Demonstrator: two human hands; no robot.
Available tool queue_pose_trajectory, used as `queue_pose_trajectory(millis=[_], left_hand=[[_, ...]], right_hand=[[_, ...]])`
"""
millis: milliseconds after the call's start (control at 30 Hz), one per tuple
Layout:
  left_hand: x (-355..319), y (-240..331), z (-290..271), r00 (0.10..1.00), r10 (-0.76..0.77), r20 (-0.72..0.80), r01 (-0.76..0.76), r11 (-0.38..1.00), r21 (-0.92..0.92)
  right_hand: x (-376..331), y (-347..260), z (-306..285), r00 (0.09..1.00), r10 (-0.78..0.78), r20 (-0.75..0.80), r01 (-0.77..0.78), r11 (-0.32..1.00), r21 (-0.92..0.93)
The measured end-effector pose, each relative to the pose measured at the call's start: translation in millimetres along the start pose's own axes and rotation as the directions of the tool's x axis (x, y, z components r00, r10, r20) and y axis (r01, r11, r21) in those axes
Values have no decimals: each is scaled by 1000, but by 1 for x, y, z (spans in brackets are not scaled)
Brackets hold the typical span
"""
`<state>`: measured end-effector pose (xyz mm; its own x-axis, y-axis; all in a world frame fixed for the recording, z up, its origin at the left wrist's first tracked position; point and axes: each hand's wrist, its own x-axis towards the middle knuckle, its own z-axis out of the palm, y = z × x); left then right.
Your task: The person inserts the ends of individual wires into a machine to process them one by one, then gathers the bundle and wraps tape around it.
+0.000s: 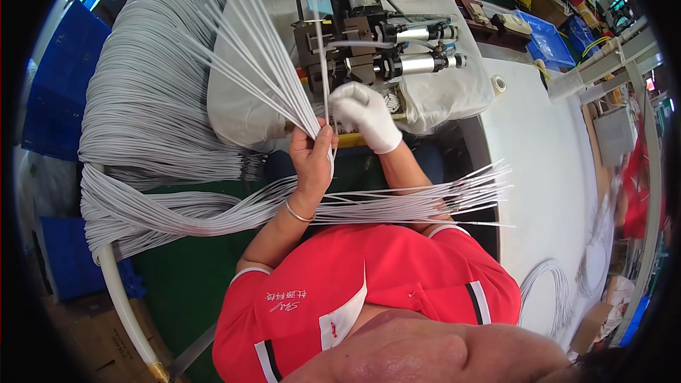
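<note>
My bare left hand (313, 157), with a bangle at its wrist, is closed around a bundle of thin light-grey cables (289, 92). The cables fan out upward and to the left from its grip. One cable (321, 64) stands apart and runs nearly straight up in front of the machine. My right hand (365, 119), in a white glove, is just right of that cable with its fingers curled and a little blurred. Whether it grips anything is hidden. Beyond both hands is a pneumatic machine (355, 32) with silver cylinders and dark metal blocks.
A large pile of grey cables (152, 85) hangs at the left. More cables (397, 206) stretch across in front of my body over a pale curved tube (117, 284). A white table (539, 163) stands at the right, with a coiled cable (545, 291). Blue crates (546, 39) are farther back.
</note>
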<state>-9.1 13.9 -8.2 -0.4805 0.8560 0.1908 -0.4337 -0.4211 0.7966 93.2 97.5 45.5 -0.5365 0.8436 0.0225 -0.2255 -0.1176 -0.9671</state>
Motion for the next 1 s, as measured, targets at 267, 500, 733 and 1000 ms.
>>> queue_pose_trajectory(millis=[267, 500, 733, 1000], left_hand=[[-7, -1, 0, 997, -46, 56, 39, 992, 121], [-2, 8, 4, 1000, 0, -29, 1, 999, 36], [-8, -11, -6, 995, -102, 9, 99, 978, 184], [0, 11, 3, 999, 30, -30, -27, 994, 104]], right_hand=[[-3, 28, -9, 973, -38, -230, 105, 953, 285], [-19, 19, -26, 698, -493, 519, -289, 470, 834], [-6, 11, 13, 986, -68, -154, 74, 997, 34], [9, 28, -2, 971, 202, 131, -240, 814, 529]])
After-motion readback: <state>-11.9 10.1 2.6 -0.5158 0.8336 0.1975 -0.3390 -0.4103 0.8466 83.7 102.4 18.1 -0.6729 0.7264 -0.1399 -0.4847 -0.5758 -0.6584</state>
